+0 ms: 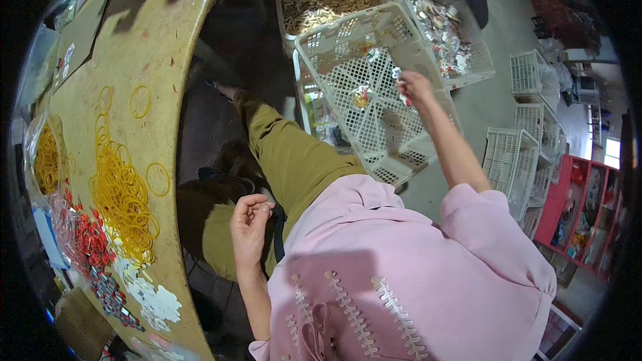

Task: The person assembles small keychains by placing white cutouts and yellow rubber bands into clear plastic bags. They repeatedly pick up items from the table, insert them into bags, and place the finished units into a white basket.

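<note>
My right hand (pixel 416 88) is over the right side of a white plastic crate (pixel 321 80). Its fingers are closed at a small white and coloured bundle (pixel 397 73), with red and white parts showing below the fingertips. Inside the crate, on its lattice bottom, lie another small red and yellow bundle (pixel 362 97) and a similar one (pixel 372 54) farther back. My left hand (pixel 250 224) is raised beside my lap, near the table edge. Its fingers are curled in toward the thumb, and nothing shows in them.
On the table (pixel 157 33) at left lie a heap of yellow rubber bands (pixel 124 194), small red pieces (pixel 92 239) and white cut-outs (pixel 157 301). Behind stand a crate of small tan pieces (pixel 328 10) and a crate of colourful pieces (pixel 441 33). Stacked crates (pixel 511 160) and red shelving (pixel 578 207) are at right.
</note>
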Demonstrator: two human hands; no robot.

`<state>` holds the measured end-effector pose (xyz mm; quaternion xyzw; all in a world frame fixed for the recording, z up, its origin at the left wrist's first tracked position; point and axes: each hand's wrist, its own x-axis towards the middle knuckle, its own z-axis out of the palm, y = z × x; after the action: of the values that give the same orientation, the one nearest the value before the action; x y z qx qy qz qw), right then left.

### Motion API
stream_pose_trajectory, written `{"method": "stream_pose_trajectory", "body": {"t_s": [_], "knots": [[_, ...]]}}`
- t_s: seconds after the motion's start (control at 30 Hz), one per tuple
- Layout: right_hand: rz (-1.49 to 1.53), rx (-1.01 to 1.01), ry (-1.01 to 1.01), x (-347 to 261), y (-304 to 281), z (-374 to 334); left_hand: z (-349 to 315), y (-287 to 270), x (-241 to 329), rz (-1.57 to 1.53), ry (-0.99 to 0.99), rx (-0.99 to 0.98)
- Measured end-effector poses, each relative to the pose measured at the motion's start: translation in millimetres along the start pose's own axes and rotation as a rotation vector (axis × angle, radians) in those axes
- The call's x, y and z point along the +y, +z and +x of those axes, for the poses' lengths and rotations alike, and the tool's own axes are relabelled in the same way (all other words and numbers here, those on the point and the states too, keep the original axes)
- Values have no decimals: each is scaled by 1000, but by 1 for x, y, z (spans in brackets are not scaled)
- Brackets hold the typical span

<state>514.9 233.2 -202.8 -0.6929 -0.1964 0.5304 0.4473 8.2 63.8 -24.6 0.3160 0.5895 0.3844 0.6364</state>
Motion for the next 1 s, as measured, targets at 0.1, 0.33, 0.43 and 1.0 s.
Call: {"method": "stream_pose_trajectory", "body": {"t_s": [0.1, 0.33, 0.43, 1.0], "knots": [[-161, 155, 118, 70, 30, 15, -2, 4, 7, 42, -55, -11], [-1002, 276, -82, 115, 73, 37, -20, -1, -8, 53, -94, 84], [-1381, 103, -192, 125, 71, 47, -30, 0, -14, 61, -76, 86], [-591, -957, -409, -44, 187, -193, 2, 20, 12, 304, 316, 152]]}}
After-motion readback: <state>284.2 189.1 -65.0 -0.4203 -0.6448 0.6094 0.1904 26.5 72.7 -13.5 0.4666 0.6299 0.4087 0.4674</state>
